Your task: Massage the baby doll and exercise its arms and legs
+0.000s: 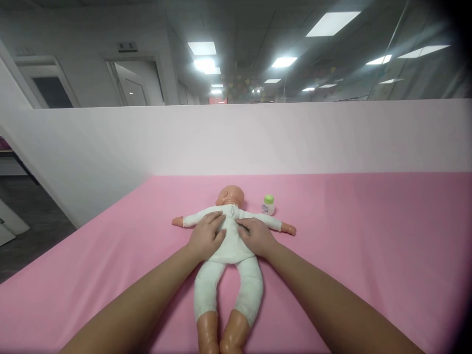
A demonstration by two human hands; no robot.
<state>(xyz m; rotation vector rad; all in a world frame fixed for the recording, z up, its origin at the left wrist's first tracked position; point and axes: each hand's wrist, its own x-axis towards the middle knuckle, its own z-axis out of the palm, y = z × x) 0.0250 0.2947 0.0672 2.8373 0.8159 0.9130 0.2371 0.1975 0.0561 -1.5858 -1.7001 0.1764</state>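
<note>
A baby doll (231,246) with a white cloth body and tan plastic head, hands and feet lies stretched out, its head away from me and turned to one side. Its arms spread out to both sides. My left hand (208,234) rests on the left side of the doll's torso, fingers laid flat and thumb apart. On the torso's right side lies my right hand (257,237), its fingers stretched toward the middle and thumb apart. Neither hand holds anything. Beyond the doll's right-hand arm stands a small clear jar (268,208) with a green lid.
A pink padded surface (350,246) lies under the doll. Behind it runs a low white wall (258,140) with glass above. At the left, the surface's edge drops to a dark floor (37,226).
</note>
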